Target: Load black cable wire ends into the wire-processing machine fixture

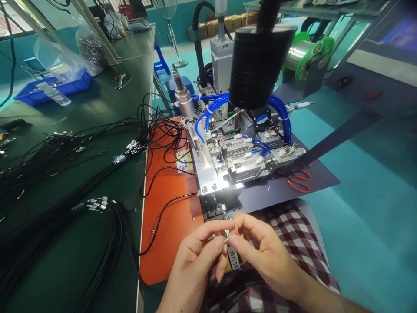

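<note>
My left hand (199, 256) and my right hand (265, 254) meet in front of the machine, thumbs and fingertips closed together. Pinched between them are thin wires (226, 235), pale with a hint of green and blue. Fingers hide most of this piece, so its full shape cannot be made out. Just beyond the fingertips is the bench machine (215, 171), with metal slides, clamps and blue air tubes. Its orange base plate (169, 243) lies to the left of my hands, crossed by black cables.
Bundles of black cables (110, 230) with metal connector ends cover the dark green table (81, 282) at left. A blue tray (55, 89) sits farther back. Red-handled pliers (299, 180) lie right of the machine. A black hose nozzle (260, 67) hangs overhead, near a green solder-wire spool (301, 56).
</note>
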{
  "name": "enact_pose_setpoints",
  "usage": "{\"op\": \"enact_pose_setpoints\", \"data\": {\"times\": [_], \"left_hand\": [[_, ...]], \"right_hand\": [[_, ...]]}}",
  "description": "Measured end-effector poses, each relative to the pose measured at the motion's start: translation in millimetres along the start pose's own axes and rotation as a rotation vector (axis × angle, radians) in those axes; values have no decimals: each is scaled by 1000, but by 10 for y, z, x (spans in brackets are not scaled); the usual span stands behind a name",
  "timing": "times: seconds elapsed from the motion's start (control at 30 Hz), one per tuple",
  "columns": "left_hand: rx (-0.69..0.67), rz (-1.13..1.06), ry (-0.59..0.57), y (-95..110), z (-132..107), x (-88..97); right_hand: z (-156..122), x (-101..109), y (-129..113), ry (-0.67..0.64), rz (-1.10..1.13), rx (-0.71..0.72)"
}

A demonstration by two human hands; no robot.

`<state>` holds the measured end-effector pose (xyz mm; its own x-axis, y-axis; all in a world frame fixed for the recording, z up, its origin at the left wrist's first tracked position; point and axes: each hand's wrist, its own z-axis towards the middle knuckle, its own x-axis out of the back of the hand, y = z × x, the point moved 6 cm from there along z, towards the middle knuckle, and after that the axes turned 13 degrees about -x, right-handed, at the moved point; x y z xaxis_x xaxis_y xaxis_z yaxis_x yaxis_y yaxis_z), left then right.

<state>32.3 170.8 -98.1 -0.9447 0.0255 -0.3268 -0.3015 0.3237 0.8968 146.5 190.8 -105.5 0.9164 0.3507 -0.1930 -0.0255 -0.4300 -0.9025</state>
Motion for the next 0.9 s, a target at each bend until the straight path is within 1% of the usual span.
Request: {"op": "enact_pose_setpoints", "data": {"times": [0.17,0.3,0.37,0.43,0.57,0.63,0.77,0.83,0.9], "left_hand": [[35,-32,-49,2,2,-25],[34,-19,-31,-16,5,-4],[28,-17,-22,-29,4,5],[19,-8,9,-36,3,20],[-12,30,112,-16,1,54],[-38,25,145,5,4,53],[-127,36,184,39,13,66],[-128,45,185,20,11,79],[-93,56,178,-17,9,92]], "right_hand": [[-20,-2,-24,-28,9,6],[-31,5,-27,-29,-4,6],[-37,16,-35,-7,-30,19],[-48,33,-55,35,-80,55],[-69,57,-106,116,-187,129],[-54,62,-85,124,-174,88],[-3,49,46,71,-31,-84],[0,48,76,69,-20,-98],[-15,63,55,102,-77,-49]]}}
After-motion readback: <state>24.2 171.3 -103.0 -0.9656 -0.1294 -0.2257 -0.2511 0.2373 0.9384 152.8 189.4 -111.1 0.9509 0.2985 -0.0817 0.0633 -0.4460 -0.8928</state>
